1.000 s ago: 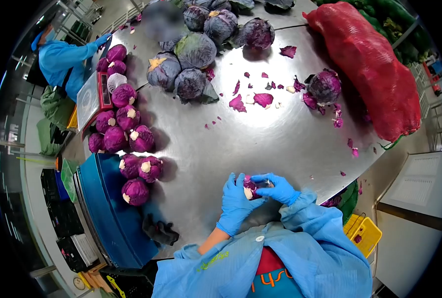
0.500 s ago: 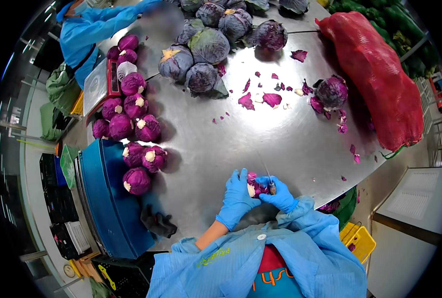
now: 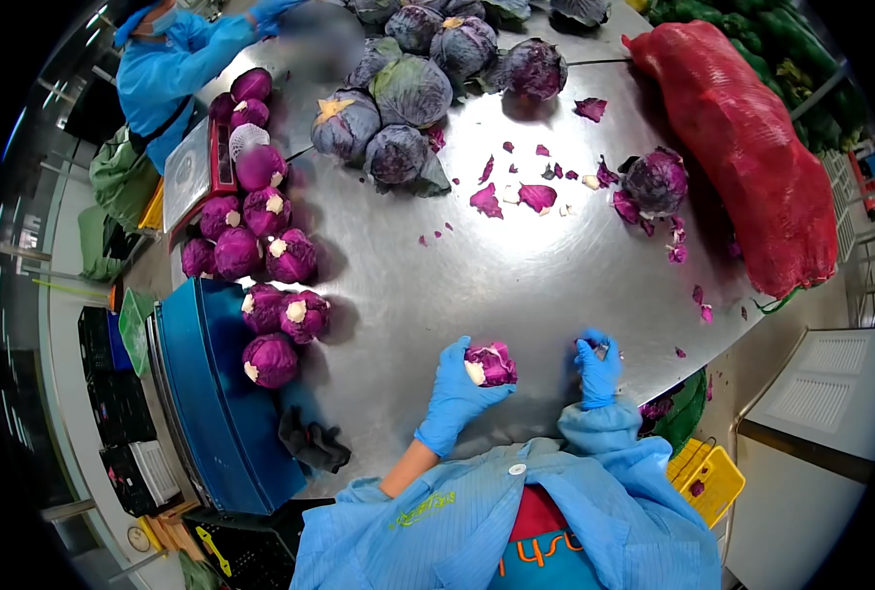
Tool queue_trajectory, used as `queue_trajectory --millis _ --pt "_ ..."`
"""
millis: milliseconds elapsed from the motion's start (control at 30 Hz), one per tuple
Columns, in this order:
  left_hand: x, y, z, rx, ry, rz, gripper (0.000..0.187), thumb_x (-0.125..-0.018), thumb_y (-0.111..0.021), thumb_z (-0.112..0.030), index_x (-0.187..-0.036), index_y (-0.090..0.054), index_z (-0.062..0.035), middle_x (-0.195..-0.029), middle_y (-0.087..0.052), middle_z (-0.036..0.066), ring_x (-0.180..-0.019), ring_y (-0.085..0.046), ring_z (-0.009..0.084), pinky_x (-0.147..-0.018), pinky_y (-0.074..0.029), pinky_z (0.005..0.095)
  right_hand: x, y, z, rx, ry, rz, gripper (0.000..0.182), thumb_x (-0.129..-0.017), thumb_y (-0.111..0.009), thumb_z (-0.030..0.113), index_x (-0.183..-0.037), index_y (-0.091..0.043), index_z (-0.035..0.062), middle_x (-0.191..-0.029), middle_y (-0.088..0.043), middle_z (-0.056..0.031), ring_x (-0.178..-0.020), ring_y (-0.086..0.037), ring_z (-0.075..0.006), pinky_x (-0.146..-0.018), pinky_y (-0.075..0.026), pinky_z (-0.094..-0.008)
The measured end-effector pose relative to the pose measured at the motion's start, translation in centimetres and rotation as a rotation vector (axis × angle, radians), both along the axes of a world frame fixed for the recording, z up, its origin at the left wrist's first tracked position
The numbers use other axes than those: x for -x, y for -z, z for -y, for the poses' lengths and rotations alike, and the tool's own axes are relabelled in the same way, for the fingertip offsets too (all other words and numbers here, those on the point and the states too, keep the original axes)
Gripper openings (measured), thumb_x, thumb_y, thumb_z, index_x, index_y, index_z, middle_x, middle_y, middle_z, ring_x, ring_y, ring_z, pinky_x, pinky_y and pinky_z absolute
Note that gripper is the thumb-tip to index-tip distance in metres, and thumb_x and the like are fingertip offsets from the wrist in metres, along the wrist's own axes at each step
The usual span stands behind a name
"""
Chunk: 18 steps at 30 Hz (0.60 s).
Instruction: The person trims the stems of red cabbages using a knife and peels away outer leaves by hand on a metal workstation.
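Observation:
My left hand (image 3: 457, 395), in a blue glove, grips a small trimmed red cabbage (image 3: 495, 364) with its pale cut stem facing left. The cabbage is just above the steel table near my body. Off to the right, my gloved right hand (image 3: 598, 374) is closed, apart from the cabbage. A dark bit of the knife (image 3: 600, 348) shows at its fingers; the blade cannot be made out. Several trimmed red cabbages (image 3: 292, 258) are grouped along the table's left side, pale stems showing on many.
Untrimmed cabbages (image 3: 413, 88) are piled at the back. One loose cabbage (image 3: 656, 183) and leaf scraps (image 3: 538, 198) lie right of centre. A red mesh sack (image 3: 742, 157) lines the right edge. At left are a scale (image 3: 190, 175), a blue bin (image 3: 223, 393) and a co-worker (image 3: 167, 74).
My right hand has moved right, away from the cabbage, with the knife. My left hand keeps hold of the cabbage, shifted slightly left, and more of it shows.

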<state>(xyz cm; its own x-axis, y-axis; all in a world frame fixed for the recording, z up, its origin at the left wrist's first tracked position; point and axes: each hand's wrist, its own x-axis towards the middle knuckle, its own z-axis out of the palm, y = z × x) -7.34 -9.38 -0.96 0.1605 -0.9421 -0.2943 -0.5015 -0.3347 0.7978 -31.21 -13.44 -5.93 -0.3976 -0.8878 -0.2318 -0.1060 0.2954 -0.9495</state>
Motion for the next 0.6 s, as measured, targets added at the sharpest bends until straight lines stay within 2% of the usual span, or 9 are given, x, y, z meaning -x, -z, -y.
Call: queue_trajectory --millis 67,167,267,367,467,500,600 --pt "0.0 0.6 -0.3 0.041 0.009 0.004 0.106 -0.053 -0.09 -0.04 -0.135 -0.039 0.004 -0.127 -0.045 0.023 -0.115 -0.052 0.0365 -0.097 -0.046 0.0426 1.1 -1.8 1.6 0.386 -0.203 -0.759 0.034 -0.085 -0.074 0.017 -0.113 -0.061 0.003 -0.085 -0.062 -0.005 -0.075 -0.06 -0.0155 -0.069 -0.051 -0.0304" --pt "0.3 0.5 -0.6 0.055 0.042 0.021 0.108 -0.053 -0.09 -0.04 -0.136 -0.037 0.0034 -0.129 -0.044 0.023 -0.117 -0.05 0.0372 -0.098 -0.044 0.044 -0.8 -2.0 0.9 0.028 -0.565 0.028 0.05 -0.08 -0.079 0.023 -0.121 -0.059 0.0032 -0.097 -0.064 -0.0076 -0.089 -0.06 -0.0176 -0.082 -0.049 -0.0316" --pt "0.2 0.7 -0.8 0.107 0.096 0.083 0.107 -0.054 -0.089 -0.04 -0.137 -0.036 0.0028 -0.131 -0.042 0.023 -0.117 -0.048 0.0384 -0.099 -0.043 0.0454 -4.3 -5.7 1.2 -0.251 -0.959 0.049 0.053 -0.077 -0.081 0.032 -0.117 -0.061 0.0037 -0.099 -0.066 -0.0115 -0.088 -0.061 -0.0176 -0.08 -0.05 -0.0324" --pt "0.3 0.1 -1.0 0.144 0.133 0.126 0.106 -0.055 -0.088 -0.041 -0.137 -0.036 0.002 -0.13 -0.043 0.024 -0.118 -0.047 0.0398 -0.1 -0.041 0.0464 -4.6 -3.5 1.3 -0.316 -0.992 -0.069 0.046 -0.078 -0.077 0.037 -0.107 -0.066 0.0039 -0.093 -0.068 -0.0112 -0.083 -0.063 -0.0172 -0.076 -0.051 -0.0337" --pt "0.6 -0.3 -1.1 0.19 0.161 0.138 0.104 -0.056 -0.088 -0.041 -0.137 -0.038 0.0005 -0.128 -0.046 0.025 -0.119 -0.046 0.0408 -0.101 -0.038 0.0471 -3.6 -2.5 1.6 -0.159 -0.963 -0.288 0.036 -0.081 -0.072 0.038 -0.095 -0.07 0.0047 -0.083 -0.069 -0.0088 -0.075 -0.063 -0.0172 -0.072 -0.052 -0.0358" --pt "0.8 -0.2 -1.3 0.213 0.158 0.159 0.103 -0.056 -0.088 -0.041 -0.137 -0.038 0.0003 -0.128 -0.046 0.025 -0.119 -0.046 0.0407 -0.102 -0.038 0.0473 -3.2 -2.4 1.5 -0.105 -0.899 -0.368 0.026 -0.083 -0.071 0.03 -0.091 -0.071 0.0053 -0.079 -0.069 -0.0068 -0.073 -0.064 -0.0151 -0.07 -0.052 -0.0349" --pt "0.8 0.3 -1.5 0.249 0.167 0.183 0.101 -0.056 -0.088 -0.04 -0.136 -0.039 0.0 -0.13 -0.045 0.024 -0.12 -0.046 0.0396 -0.102 -0.039 0.046 -2.6 -0.9 1.9 -0.155 -0.573 -0.034 0.022 -0.084 -0.071 0.024 -0.094 -0.071 0.0041 -0.083 -0.07 -0.0063 -0.078 -0.064 -0.0142 -0.072 -0.052 -0.0326"
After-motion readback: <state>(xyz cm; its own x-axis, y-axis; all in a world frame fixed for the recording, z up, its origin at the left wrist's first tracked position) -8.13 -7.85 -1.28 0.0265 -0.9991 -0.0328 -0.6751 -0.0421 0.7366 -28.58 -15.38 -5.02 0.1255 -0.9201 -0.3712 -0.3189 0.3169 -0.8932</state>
